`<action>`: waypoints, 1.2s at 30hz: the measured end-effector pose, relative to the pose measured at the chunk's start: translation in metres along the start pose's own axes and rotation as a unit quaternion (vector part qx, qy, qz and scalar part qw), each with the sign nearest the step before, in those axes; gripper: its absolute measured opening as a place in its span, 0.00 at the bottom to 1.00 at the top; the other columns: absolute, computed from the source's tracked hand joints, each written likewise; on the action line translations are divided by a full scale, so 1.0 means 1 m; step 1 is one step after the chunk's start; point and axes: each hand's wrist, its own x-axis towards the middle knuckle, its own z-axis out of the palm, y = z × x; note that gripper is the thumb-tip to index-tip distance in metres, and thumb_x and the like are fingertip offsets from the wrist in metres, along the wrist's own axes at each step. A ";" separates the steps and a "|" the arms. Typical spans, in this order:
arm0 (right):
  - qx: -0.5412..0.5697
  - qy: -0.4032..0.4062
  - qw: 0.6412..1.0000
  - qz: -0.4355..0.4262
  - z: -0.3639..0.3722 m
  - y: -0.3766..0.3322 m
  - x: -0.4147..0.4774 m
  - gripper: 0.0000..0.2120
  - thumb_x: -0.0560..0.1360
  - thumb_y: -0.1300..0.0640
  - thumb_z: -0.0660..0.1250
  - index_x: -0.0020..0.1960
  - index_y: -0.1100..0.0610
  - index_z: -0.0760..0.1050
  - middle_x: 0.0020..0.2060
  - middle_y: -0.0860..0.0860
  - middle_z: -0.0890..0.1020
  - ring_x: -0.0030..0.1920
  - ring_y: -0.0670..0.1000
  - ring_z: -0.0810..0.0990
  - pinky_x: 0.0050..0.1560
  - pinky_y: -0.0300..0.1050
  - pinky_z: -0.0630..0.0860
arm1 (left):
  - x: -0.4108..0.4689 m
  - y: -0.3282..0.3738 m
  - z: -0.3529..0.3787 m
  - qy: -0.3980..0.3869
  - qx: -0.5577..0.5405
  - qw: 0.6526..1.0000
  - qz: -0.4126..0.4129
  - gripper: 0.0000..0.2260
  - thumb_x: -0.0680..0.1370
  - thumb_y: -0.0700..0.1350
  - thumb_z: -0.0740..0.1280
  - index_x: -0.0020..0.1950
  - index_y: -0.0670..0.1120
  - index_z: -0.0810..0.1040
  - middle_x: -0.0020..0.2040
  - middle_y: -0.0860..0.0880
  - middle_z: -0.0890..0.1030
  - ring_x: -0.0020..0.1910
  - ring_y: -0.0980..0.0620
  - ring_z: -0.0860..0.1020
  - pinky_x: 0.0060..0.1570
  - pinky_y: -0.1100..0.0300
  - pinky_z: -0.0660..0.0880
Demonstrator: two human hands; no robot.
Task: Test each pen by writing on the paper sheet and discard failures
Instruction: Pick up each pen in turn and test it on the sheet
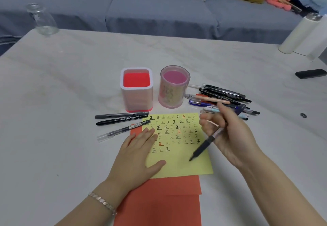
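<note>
A yellow paper sheet (184, 162) covered in rows of written marks lies on red sheets (164, 190). My left hand (139, 153) presses flat on the sheet's left edge, fingers straight. My right hand (230, 134) grips a dark pen (203, 148) with its tip pointing down-left, just above the blank lower part of the sheet. A pile of several pens (224, 98) lies right of the cups. Three pens (122, 119) lie left of the sheet.
A square white cup with a red inside (136, 89) and a round pink cup (174, 87) stand behind the sheet. A glass jar (41, 20) is far left, white rolls (300, 35) and a black block (310, 73) at the right. A grey sofa runs behind the table.
</note>
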 end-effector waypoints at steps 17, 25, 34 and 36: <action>-0.230 0.010 0.965 -0.122 -0.004 0.056 0.000 0.09 0.77 0.61 0.61 0.39 0.58 0.75 0.25 0.51 0.80 0.27 0.49 0.78 0.32 0.42 0.77 | 0.000 -0.001 0.003 0.028 -0.009 1.000 0.011 0.31 0.68 0.67 0.60 0.64 0.51 0.74 0.68 0.50 0.72 0.70 0.54 0.62 0.67 0.51 0.54; -0.267 0.110 0.942 -0.171 0.005 0.087 0.020 0.18 0.71 0.56 0.71 0.26 0.58 0.70 0.18 0.49 0.74 0.22 0.43 0.71 0.28 0.31 0.68 | 0.000 -0.001 0.003 0.031 -0.009 0.999 0.005 0.31 0.67 0.67 0.60 0.63 0.51 0.76 0.68 0.50 0.73 0.69 0.53 0.65 0.66 0.50 0.56; -0.310 0.186 0.899 -0.248 0.005 0.114 0.027 0.18 0.68 0.64 0.64 0.24 0.62 0.60 0.20 0.49 0.61 0.24 0.44 0.62 0.28 0.30 0.62 | 0.001 -0.002 0.005 0.032 -0.013 0.999 0.002 0.31 0.66 0.66 0.60 0.63 0.51 0.76 0.69 0.51 0.71 0.70 0.54 0.64 0.67 0.50 0.55; -0.321 0.181 0.895 -0.252 0.004 0.115 0.028 0.18 0.68 0.65 0.65 0.25 0.65 0.60 0.20 0.51 0.62 0.24 0.44 0.62 0.28 0.30 0.63 | 0.001 -0.002 0.004 0.029 -0.011 1.000 0.000 0.31 0.66 0.66 0.60 0.63 0.51 0.76 0.68 0.51 0.72 0.70 0.54 0.64 0.67 0.50 0.55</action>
